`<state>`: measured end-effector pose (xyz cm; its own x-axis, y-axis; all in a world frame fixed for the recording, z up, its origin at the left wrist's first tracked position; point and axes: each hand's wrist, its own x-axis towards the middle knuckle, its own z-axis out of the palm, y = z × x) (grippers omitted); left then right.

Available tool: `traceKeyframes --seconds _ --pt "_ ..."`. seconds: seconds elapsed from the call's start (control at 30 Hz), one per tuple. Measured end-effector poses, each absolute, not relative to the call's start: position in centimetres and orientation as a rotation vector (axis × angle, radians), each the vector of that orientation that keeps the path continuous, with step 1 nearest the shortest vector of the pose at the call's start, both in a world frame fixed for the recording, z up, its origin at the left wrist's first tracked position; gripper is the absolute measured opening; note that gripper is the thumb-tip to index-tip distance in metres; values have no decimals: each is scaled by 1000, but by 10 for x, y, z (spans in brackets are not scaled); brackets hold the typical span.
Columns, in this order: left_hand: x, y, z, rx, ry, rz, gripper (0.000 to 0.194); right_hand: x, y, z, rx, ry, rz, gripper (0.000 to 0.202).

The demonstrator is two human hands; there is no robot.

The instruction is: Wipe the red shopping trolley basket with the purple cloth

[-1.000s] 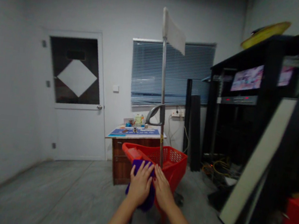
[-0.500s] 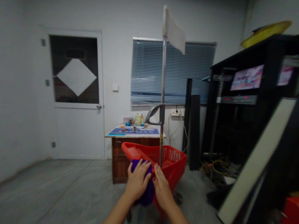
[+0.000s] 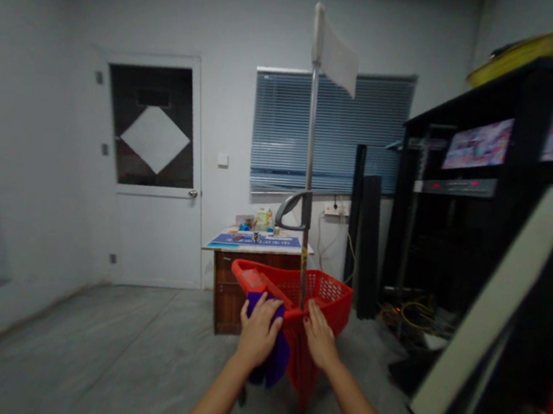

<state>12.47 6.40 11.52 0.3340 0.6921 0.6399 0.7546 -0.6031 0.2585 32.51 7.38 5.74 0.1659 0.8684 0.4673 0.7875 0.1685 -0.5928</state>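
Presently, left hand [image 3: 258,332]: fingers spread over purple cloth [image 3: 278,363] at red cart's [image 3: 297,354] near side; clamping was unclear.
Right hand [image 3: 320,333]: moved away, fingers together at rim [image 3: 294,312].
Effect: rim between hands lay uncovered.

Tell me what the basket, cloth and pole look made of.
Basket: probably moulded plastic, smooth with a slight sheen; its red wall has regular holes.
Cloth: likely soft fabric, matte; it hangs limp beneath the left hand.
Pole: apparently metal, bare and greyish, with a light streak lengthwise.
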Motion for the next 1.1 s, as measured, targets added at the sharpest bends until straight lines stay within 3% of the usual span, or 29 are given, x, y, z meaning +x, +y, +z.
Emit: traceKeyframes --seconds 0.2,0.73,1.1 --pt "118 70 111 -2459 -1347 -1106 39 322 77 63 -1642 -1719 168 54" --pt "62 78 107 -2310 -1486 -1160 40 257 63 41 -1451 -1728 -127 51" --pt "73 61 105 -2319 -1207 -954 49 258 73 44 -1362 -1858 -60 53"
